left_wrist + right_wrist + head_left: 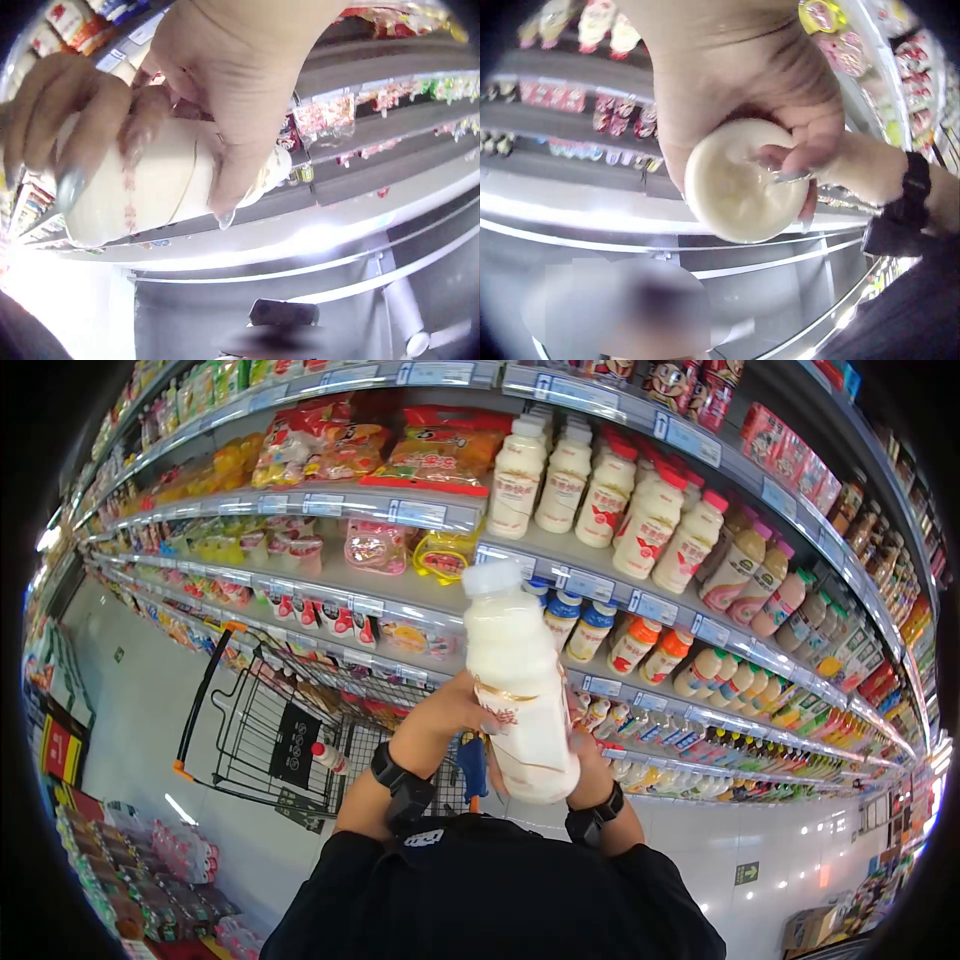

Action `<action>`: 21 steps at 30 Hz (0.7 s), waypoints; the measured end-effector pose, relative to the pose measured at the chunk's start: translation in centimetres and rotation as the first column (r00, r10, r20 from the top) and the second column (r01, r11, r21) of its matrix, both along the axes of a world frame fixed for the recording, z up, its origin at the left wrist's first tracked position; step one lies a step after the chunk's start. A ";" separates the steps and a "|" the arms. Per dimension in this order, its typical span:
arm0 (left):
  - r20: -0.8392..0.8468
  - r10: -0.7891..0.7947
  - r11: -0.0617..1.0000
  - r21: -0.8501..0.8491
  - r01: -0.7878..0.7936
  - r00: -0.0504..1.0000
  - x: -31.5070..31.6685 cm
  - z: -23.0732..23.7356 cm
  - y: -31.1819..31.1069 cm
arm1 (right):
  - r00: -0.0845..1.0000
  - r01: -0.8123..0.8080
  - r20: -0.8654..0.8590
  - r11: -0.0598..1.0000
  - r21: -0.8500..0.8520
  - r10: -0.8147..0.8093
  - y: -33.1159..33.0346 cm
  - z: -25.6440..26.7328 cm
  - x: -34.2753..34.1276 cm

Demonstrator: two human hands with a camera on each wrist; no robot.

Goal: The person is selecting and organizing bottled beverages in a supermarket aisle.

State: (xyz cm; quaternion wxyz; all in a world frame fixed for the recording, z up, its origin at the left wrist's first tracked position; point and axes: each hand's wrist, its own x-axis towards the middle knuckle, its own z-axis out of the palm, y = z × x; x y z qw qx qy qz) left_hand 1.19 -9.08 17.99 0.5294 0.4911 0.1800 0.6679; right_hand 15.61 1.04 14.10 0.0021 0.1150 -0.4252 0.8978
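White bottle (522, 685) between left hand (450, 712) and right hand (591, 762); fingers curled round it.

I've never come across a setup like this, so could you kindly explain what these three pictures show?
Certainly. There is no robot: a person in a black top works with bare hands. The large picture comes from a head camera looking forward and down; the other two come from cameras on the left and right wrists. Together, the left hand and right hand hold a white bottle, whose base shows in the right-wrist view. Ahead, shelves carry rows of bottles and packaged goods. To the left stands a wire cart with a red-capped bottle in it.
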 end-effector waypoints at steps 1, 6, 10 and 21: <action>0.053 -0.045 0.999 0.019 0.045 0.998 0.0 0.0 0.5 | 0.998 -0.061 -0.002 0.994 -0.086 0.061 -0.1 -0.8 -0.9; 0.275 -0.139 0.985 0.141 0.103 0.951 -1.2 -0.8 1.7 | 0.976 -0.200 0.042 0.952 -0.230 0.215 0.2 -3.8 -4.1; 0.132 0.287 0.947 -0.188 -0.261 0.949 -2.9 0.2 -0.2 | 0.996 0.060 0.037 0.926 0.372 -0.080 0.5 0.2 -3.6; -0.466 0.669 0.717 0.196 -0.669 0.580 -2.6 1.2 3.0 | 0.564 0.738 -0.645 -0.037 0.674 -0.516 2.4 1.1 -5.9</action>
